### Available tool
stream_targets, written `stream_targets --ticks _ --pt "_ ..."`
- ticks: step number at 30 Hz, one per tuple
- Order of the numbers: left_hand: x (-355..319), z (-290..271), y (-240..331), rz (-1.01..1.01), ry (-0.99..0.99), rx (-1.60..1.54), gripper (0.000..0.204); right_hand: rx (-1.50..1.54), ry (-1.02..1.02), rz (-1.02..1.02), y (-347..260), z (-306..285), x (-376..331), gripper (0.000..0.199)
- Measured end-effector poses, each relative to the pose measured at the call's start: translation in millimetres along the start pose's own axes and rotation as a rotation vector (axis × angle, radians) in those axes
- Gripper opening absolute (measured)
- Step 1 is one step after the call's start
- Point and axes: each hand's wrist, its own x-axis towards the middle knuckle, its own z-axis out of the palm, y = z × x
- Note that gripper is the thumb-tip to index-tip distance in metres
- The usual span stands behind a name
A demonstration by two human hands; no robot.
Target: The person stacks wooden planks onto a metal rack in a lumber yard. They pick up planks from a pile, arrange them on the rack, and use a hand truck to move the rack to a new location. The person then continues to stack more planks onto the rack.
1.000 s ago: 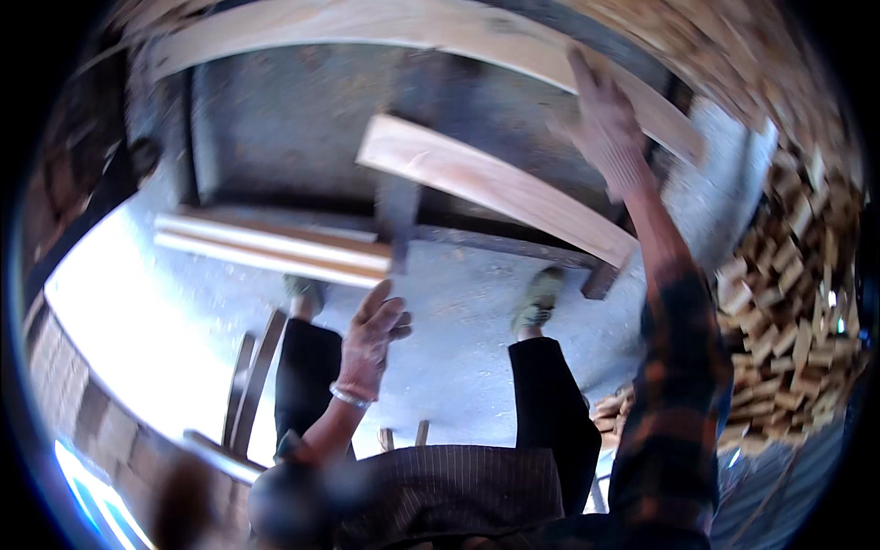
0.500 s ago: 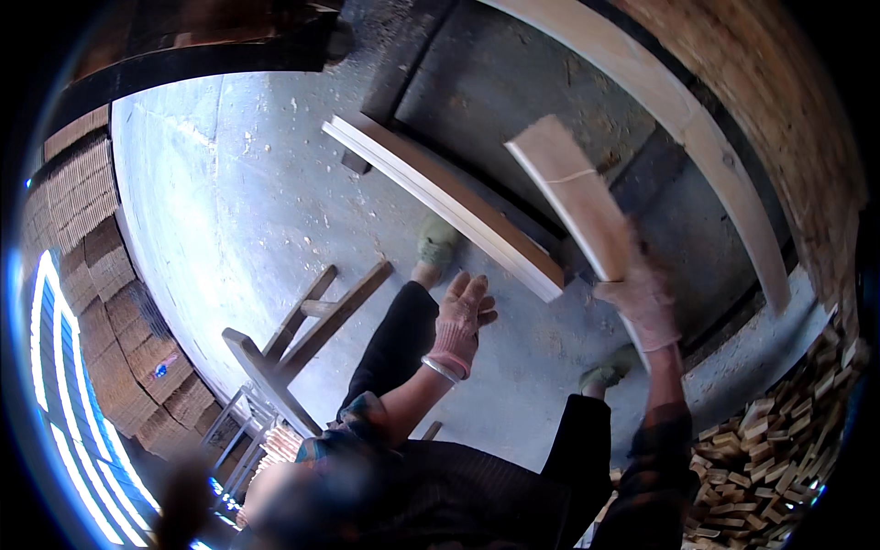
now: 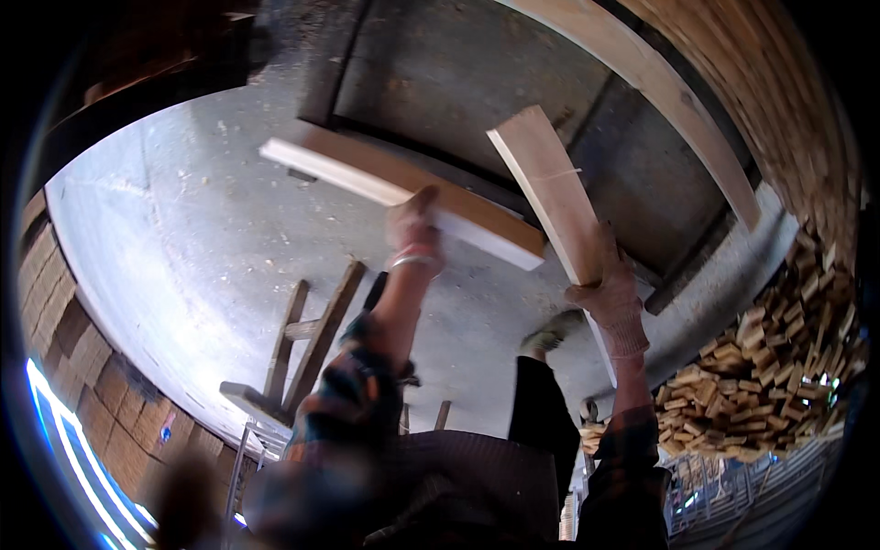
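Note:
Gripped near its lower end by my gloved right hand [image 3: 608, 289], a pale wooden plank [image 3: 550, 188] points up and away to the left. A thin line crosses its face. My gloved left hand [image 3: 414, 227], slightly blurred, closes over the middle of a second wooden board [image 3: 330, 170]. That board lies slantwise in front of me, with a white near edge and a browner top. The left fingers partly hide behind the hand, and the underside of this board is not visible.
A dark metal frame [image 3: 412, 151] lies beyond the boards. One long plank [image 3: 678, 92] curves along the far right. Many short wood pieces [image 3: 733, 394] are heaped at right. A wooden trestle [image 3: 307, 339] stands at left, near stacked brown bundles [image 3: 96, 403].
My left hand has gone from open in the air to the board lying ahead, closing over it. My right hand still holds its plank. The view has shifted, and my feet have moved.

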Motion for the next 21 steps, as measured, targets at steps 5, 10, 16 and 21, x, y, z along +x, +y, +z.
stream_targets --ticks 5,10,16,21 --pt "20 -7 -89 -0.31 -0.33 -1.436 0.031 -0.109 0.047 0.118 86 -11 -28 0.107" --pt "60 -13 -161 0.074 -0.272 -0.39 0.038 -0.257 0.013 0.128 162 -3 -50 0.108" --pt "7 -25 -53 -0.277 -0.051 -0.452 0.058 -0.189 0.106 0.039 228 29 -72 0.097" --pt "-24 -30 20 0.499 0.144 1.073 0.113 -0.373 0.092 0.153 219 45 -79 0.1"
